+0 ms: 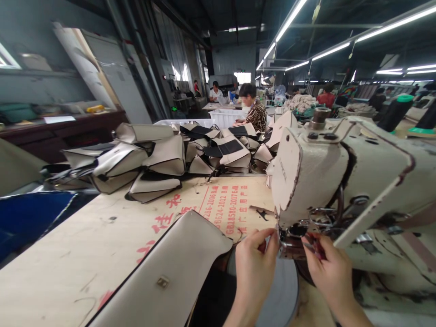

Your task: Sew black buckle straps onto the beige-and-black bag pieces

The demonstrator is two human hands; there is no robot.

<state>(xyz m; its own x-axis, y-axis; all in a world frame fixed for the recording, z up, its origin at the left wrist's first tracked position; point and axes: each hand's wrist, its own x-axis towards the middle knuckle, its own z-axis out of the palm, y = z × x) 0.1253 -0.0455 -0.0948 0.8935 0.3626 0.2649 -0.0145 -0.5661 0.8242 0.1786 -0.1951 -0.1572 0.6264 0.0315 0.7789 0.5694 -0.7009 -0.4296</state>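
1. Left hand (254, 265): fingers pinched together at the needle area of the sewing machine (344, 181); what it pinches is too small to tell.
2. Right hand (329, 270): fingers curled under the machine head, grip unclear.
3. Beige bag panel (170, 272): on the table (85, 254), just left of left hand.
4. Pile of bag pieces (163, 159): far end.

One sewing machine (344, 177), one beige bag flap (166, 272), two hands, one heap of bags (163, 159)
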